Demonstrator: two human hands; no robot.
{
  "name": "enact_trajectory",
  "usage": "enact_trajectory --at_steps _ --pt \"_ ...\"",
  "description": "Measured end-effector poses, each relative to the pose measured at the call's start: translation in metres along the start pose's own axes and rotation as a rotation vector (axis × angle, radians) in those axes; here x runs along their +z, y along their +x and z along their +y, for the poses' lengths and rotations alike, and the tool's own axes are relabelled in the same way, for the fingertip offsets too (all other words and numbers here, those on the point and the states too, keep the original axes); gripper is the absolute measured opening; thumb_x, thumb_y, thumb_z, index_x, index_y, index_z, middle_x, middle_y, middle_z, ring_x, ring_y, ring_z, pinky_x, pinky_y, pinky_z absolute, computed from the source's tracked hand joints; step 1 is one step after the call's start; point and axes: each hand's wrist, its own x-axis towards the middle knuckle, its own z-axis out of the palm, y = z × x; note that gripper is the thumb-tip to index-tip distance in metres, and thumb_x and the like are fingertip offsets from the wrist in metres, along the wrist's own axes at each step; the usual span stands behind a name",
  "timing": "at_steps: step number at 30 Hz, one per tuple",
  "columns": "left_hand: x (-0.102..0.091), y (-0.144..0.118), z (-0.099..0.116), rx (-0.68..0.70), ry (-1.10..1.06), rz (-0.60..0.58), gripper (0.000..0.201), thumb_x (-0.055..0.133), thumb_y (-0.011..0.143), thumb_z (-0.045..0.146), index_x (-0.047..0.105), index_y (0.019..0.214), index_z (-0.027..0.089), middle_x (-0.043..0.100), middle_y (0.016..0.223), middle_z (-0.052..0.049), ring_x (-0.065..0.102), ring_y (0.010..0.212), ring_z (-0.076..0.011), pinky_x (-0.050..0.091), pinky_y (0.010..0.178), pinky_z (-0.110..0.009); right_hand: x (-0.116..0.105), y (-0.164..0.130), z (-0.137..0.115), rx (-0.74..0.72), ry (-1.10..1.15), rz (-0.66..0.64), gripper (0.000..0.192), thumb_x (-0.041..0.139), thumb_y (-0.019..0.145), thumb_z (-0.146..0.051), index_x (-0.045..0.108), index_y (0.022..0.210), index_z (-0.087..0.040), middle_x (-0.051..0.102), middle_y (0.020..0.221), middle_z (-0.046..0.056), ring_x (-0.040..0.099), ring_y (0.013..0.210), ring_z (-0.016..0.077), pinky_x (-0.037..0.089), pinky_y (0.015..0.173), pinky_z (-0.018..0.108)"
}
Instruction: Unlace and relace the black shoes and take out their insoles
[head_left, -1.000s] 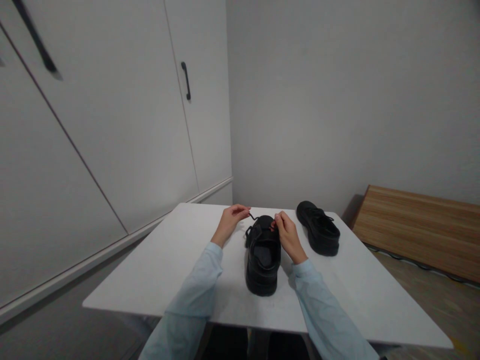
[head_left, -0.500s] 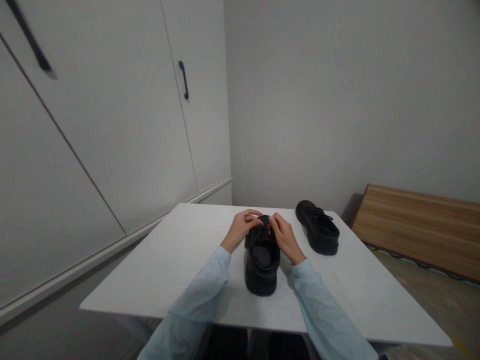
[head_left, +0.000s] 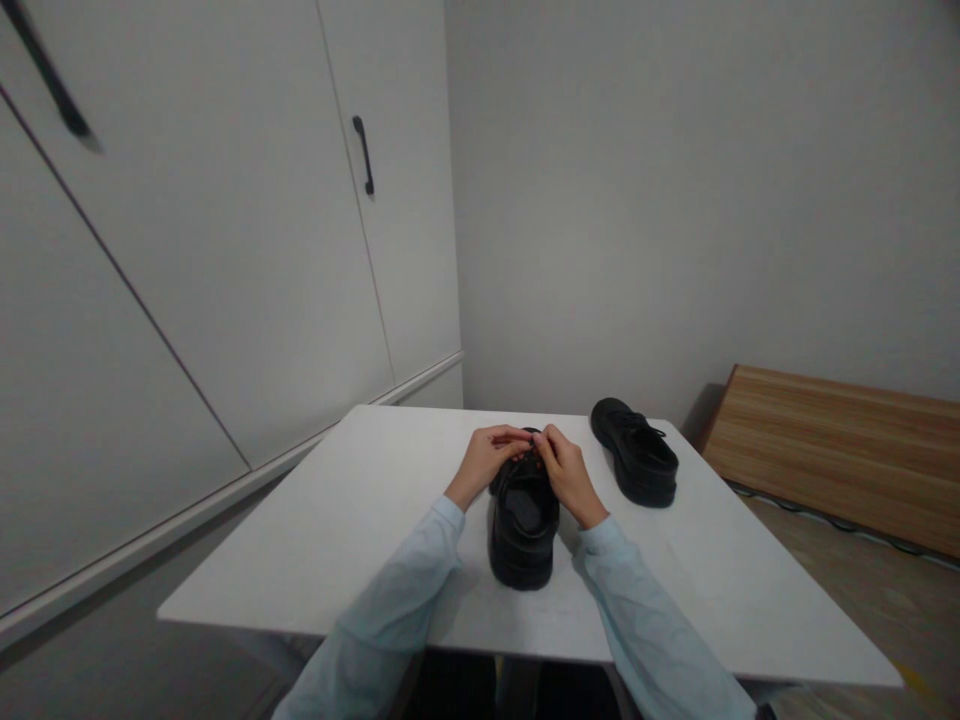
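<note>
Two shoes: black, both on the white tabletop (head_left: 360,520).
Near shoe (head_left: 523,520): centre, heel toward the camera.
Left hand (head_left: 489,460): grip pinched on the lace at the shoe's front.
Right hand (head_left: 566,472): grip pinched likewise, fingertips meeting the left's.
Second shoe (head_left: 636,452): well apart, right.

No legible text or markings anywhere.

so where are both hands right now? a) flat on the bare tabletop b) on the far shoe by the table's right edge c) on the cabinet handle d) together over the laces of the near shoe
d: the left hand and right hand meet over the lace area of the near shoe, while the far shoe sits untouched on the table.
</note>
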Motion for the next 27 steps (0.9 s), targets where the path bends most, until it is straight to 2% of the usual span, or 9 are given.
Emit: enact_trajectory --at_steps 5,9,14,18,22,25,27 --pt "-0.004 0.0 0.0 -0.021 0.046 -0.036 0.025 0.074 0.065 0.029 0.074 0.083 0.013 0.073 0.079 -0.007 0.064 0.07 -0.0164 0.052 0.069 -0.028 0.0 0.0 -0.001 0.002 -0.045 0.028 0.03 0.038 0.09 -0.042 0.041 0.067 -0.023 0.044 0.057 -0.005 0.043 0.054 0.0135 0.03 0.054 0.025" --pt "-0.006 -0.002 0.003 -0.047 0.0 -0.088 0.033 0.079 0.059 0.029 0.073 0.088 0.012 0.074 0.084 -0.009 0.067 0.077 -0.0193 0.052 0.077 -0.032 0.001 -0.001 -0.001 -0.011 -0.071 0.045 0.03 0.037 0.09 -0.042 0.04 0.068 -0.023 0.045 0.056 -0.005 0.044 0.054 0.0139 0.031 0.055 0.025" --pt "-0.004 -0.005 0.005 -0.061 0.013 -0.107 0.037 0.082 0.056 0.028 0.068 0.087 0.013 0.071 0.074 -0.006 0.067 0.071 -0.0169 0.052 0.074 -0.029 0.003 -0.002 0.0 -0.025 -0.085 0.064 0.028 0.04 0.09 -0.04 0.039 0.067 -0.023 0.045 0.057 -0.005 0.043 0.054 0.0133 0.031 0.055 0.025" --pt "-0.003 -0.005 0.005 -0.064 -0.007 -0.114 0.037 0.082 0.057 0.026 0.064 0.088 0.014 0.07 0.075 -0.004 0.065 0.071 -0.0148 0.051 0.074 -0.027 0.001 -0.001 -0.001 -0.025 -0.001 0.024 0.026 0.045 0.088 -0.042 0.043 0.07 -0.022 0.05 0.062 -0.004 0.047 0.058 0.0139 0.035 0.059 0.026" --pt "-0.004 -0.003 0.006 -0.027 0.01 -0.117 0.032 0.077 0.065 0.029 0.068 0.09 0.012 0.07 0.083 -0.007 0.064 0.077 -0.0151 0.049 0.075 -0.025 -0.01 0.002 -0.002 -0.039 0.14 -0.077 0.024 0.062 0.077 -0.041 0.051 0.084 -0.021 0.06 0.081 0.0 0.058 0.08 0.018 0.043 0.076 0.031" --pt "-0.006 -0.001 0.006 -0.019 -0.009 -0.068 0.029 0.076 0.066 0.031 0.069 0.086 0.012 0.07 0.085 -0.007 0.064 0.08 -0.0164 0.048 0.078 -0.026 -0.024 0.005 0.003 0.0 0.141 -0.135 0.039 0.072 0.068 -0.04 0.053 0.096 -0.021 0.061 0.102 0.004 0.056 0.103 0.0214 0.038 0.095 0.039" --pt "-0.008 -0.001 0.006 -0.019 -0.059 -0.021 0.028 0.077 0.065 0.032 0.067 0.081 0.012 0.07 0.082 -0.007 0.065 0.079 -0.0171 0.048 0.077 -0.027 -0.031 0.006 0.01 0.054 0.158 -0.182 0.048 0.074 0.066 -0.039 0.053 0.106 -0.022 0.058 0.115 0.007 0.051 0.115 0.023 0.035 0.1 0.042"
